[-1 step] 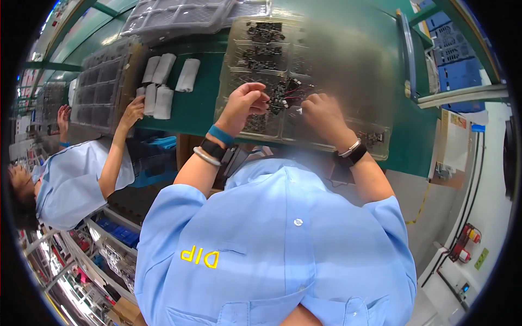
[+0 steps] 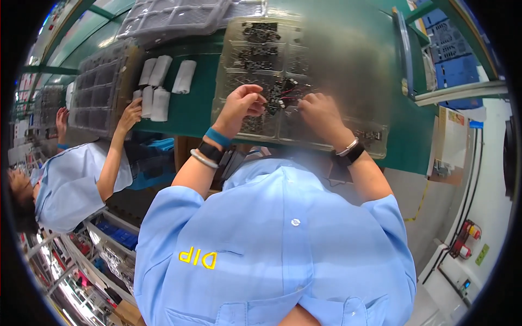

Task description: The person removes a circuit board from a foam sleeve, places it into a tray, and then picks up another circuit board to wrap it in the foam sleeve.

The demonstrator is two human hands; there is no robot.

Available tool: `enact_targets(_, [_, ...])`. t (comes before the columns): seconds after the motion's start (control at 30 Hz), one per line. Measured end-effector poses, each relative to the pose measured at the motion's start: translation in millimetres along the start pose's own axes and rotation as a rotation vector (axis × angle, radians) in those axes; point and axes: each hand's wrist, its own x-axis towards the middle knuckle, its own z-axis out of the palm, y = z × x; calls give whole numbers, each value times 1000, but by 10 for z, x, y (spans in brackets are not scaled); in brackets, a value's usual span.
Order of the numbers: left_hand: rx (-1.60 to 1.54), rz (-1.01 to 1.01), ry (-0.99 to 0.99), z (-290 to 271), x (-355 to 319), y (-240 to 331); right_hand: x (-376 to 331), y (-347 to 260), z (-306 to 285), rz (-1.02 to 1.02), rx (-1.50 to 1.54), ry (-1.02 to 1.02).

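Observation:
My left hand (image 2: pixel 242 104) is closed, thumb and fingers curled at the left edge of a small dark circuit board (image 2: pixel 278 99) with white connectors. Thin red and black wires (image 2: pixel 293 94) run from the board toward my right hand (image 2: pixel 321 112). That hand is closed too, its fingertips pinched at the wire ends; a blurred patch makes the exact grip hard to see. Both hands are over a clear plastic compartment tray (image 2: pixel 223 65). More dark circuit boards (image 2: pixel 260 56) with wires fill its left compartments.
The tray lies on a green worktop (image 2: pixel 202 115). Rolled white bundles (image 2: pixel 185 76) lie to the left, beside stacked clear trays (image 2: pixel 98 89). Another tray (image 2: pixel 168 19) stands at the back. At the left, a co-worker's hand (image 2: pixel 130 113) touches a bundle. A metal-edged frame (image 2: pixel 405 60) borders the right.
The whole view has shifted very slightly. My hands keep nearly the same pose at the circuit board and wires, and the white piece by my right fingertips shows less.

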Motion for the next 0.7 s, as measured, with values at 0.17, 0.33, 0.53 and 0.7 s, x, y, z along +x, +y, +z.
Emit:
enact_targets(0.17, [290,9,-96,37,-85,-112,-9,35,-211,89,224,180])
enact_targets(0.33, [310,132,-225,512,-98,-175,-173,4,-500,722,1348,269])
enact_targets(0.53, [306,14,-457,909,58,-312,-491,-22,-471,734,1612,314])
enact_targets(0.7, [367,-133,-546,939,103,-548,-847,-139,-210,755,1604,369])
